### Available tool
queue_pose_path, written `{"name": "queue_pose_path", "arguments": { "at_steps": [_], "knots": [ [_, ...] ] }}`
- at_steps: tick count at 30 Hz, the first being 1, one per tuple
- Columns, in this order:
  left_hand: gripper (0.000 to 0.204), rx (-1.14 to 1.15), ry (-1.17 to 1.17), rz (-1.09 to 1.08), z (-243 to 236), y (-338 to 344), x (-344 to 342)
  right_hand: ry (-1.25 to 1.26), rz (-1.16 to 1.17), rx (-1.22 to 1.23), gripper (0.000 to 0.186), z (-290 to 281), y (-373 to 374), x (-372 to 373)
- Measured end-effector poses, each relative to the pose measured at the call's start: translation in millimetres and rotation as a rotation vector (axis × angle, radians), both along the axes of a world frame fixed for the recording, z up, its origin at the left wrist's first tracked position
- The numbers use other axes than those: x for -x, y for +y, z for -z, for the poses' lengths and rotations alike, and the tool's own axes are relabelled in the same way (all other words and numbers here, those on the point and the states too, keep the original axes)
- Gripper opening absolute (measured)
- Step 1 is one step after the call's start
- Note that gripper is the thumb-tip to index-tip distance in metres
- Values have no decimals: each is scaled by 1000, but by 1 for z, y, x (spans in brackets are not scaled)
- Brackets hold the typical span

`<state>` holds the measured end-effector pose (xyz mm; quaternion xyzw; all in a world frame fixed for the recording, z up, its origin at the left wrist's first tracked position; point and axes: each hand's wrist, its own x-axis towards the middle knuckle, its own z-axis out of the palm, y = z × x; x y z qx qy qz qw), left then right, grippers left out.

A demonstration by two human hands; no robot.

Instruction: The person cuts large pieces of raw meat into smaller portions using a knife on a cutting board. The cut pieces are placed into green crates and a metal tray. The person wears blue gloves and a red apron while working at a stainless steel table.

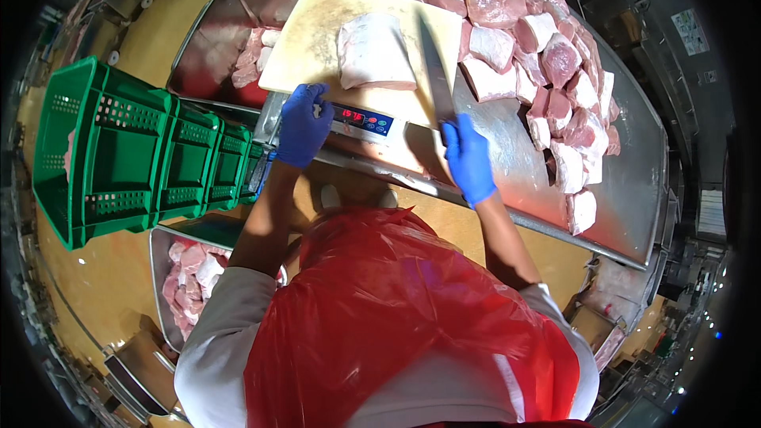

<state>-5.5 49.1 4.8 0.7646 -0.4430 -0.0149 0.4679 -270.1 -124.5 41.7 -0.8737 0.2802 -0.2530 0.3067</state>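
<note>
My right hand, in a blue glove, is wrapped round the handle of a long knife. Its blade points away from me over the right part of the cutting board. On the board lies a pale slab of meat, fat side up, apart from the blade. My left hand, also gloved in blue, is closed at the board's near left corner. A small greyish bit shows between its fingers, too small to name. Between my hands is a scale display with lit red digits.
Many cut meat pieces are heaped on the steel table to the right. A steel tub with meat stands behind the board's left side. Stacked green crates rise at left; another meat tub sits below them.
</note>
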Motion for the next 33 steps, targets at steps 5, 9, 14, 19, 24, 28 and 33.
{"name": "queue_pose_path", "arguments": {
  "at_steps": [5, 9, 14, 19, 24, 28, 33],
  "knots": [
    [28, 267, -236, -18, -1, -32, 14, 111, -156, 188, 16, -8, 21, -98],
    [24, 381, -423, 14, 15, -43, 4, 123, -189, 295, 16, -11, 20, -140],
    [18, 370, -186, -43, 26, -39, 6, 500, -256, 249, 18, -15, 25, -108],
    [13, 342, -242, -57, 31, -26, 0, 818, -355, 341, 20, -50, 0, -10],
    [19, 251, -284, -88, 23, -11, -18, 786, -322, 436, 24, -84, 18, -2],
    [23, 406, -172, -15, 27, -13, -13, 465, -299, 356, 24, -67, 48, -72],
    [19, 284, -239, -44, 17, -14, -13, 389, -299, 398, 28, -27, 42, -147]
  ]
}}
